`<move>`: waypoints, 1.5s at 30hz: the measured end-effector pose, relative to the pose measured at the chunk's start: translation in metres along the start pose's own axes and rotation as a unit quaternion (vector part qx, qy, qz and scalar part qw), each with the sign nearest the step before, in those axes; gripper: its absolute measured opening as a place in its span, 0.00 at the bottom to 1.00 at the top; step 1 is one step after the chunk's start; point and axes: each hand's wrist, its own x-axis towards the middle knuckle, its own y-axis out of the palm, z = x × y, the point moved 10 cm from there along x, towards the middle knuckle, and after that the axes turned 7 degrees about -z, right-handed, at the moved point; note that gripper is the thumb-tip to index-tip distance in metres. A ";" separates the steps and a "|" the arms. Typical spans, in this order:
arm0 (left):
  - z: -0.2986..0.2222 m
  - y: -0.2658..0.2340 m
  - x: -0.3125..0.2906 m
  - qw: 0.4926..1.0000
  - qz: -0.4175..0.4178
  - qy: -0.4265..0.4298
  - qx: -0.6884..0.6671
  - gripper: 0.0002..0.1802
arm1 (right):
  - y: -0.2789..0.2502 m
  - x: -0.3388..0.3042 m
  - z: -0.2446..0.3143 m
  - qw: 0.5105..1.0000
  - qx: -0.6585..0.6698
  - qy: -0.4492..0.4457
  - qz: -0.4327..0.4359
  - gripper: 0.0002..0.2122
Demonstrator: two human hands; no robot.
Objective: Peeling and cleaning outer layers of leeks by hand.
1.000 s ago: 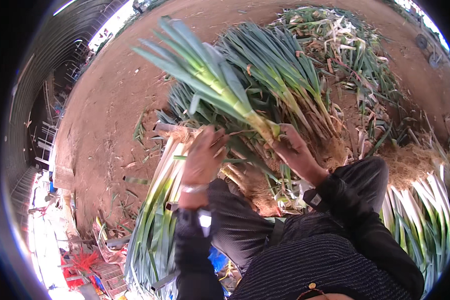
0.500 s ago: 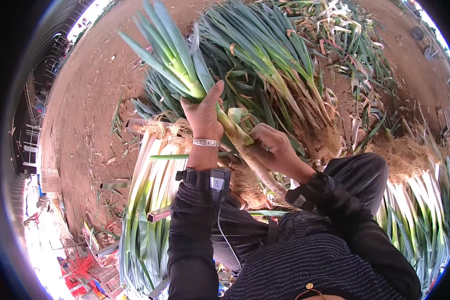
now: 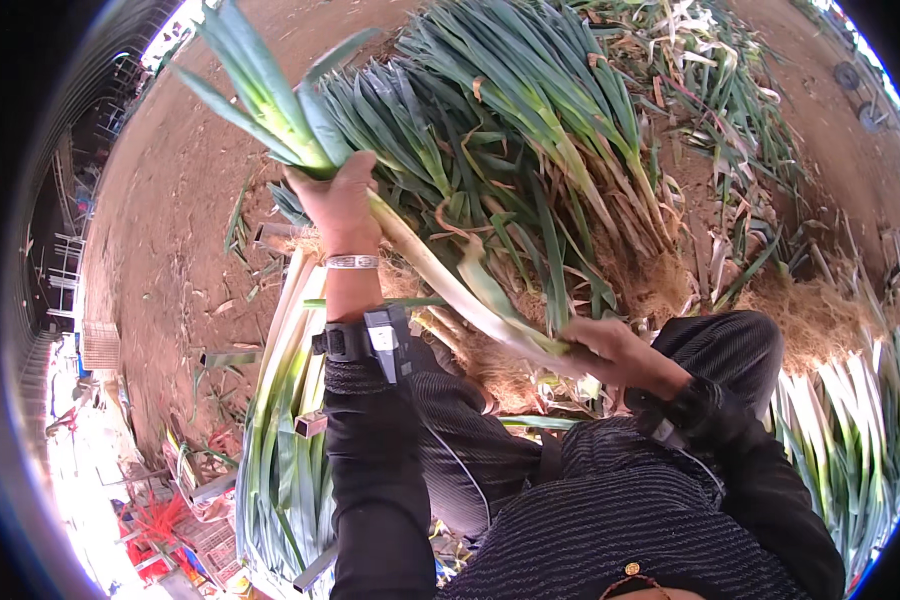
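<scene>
A long leek slants across in front of me, green leaves at the upper left and white stem running down to the right. My left hand is closed around it just below where the leaves fan out. A loose strip of outer leaf peels away from the stem, its upper end curling free. Near the stem's lower end, my right hand is closed on this peeled leaf. The right fingertips and the root end are partly hidden.
A pile of rooted leeks lies on the dirt ground ahead. Cleaned leeks rest over a metal frame at my left; another bundle lies at my right. Stripped leaves are heaped at the far right.
My right hand has moved down the stem to the right, drawing the outer leaf strip away and baring paler stem. My left hand has shifted left with the leek.
</scene>
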 end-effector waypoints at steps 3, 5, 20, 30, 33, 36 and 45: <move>-0.015 -0.008 0.002 0.998 -0.013 0.047 -0.027 0.35 | 0.022 -0.044 -0.044 0.988 -0.112 0.053 0.096 0.09; -0.023 -0.012 0.007 0.997 -0.014 0.064 -0.033 0.34 | 0.046 -0.118 -0.122 0.875 -0.245 0.266 0.321 0.10; -0.003 0.050 -0.060 0.959 0.195 -0.156 -0.136 0.31 | 0.006 0.129 -0.018 0.920 0.330 0.198 -0.067 0.12; 0.024 0.064 -0.089 0.939 0.205 -0.237 -0.142 0.21 | 0.006 0.149 -0.003 0.900 0.393 0.120 -0.142 0.12; 0.024 0.067 -0.093 0.924 0.221 -0.268 -0.160 0.20 | 0.003 0.145 -0.008 0.914 0.354 0.117 -0.162 0.11; 0.027 0.068 -0.092 0.920 0.215 -0.278 -0.173 0.18 | 0.005 0.137 -0.014 0.932 0.304 0.099 -0.169 0.12; 0.054 0.061 -0.098 0.915 0.214 -0.324 -0.110 0.13 | 0.003 0.105 -0.016 0.949 0.252 0.115 -0.150 0.14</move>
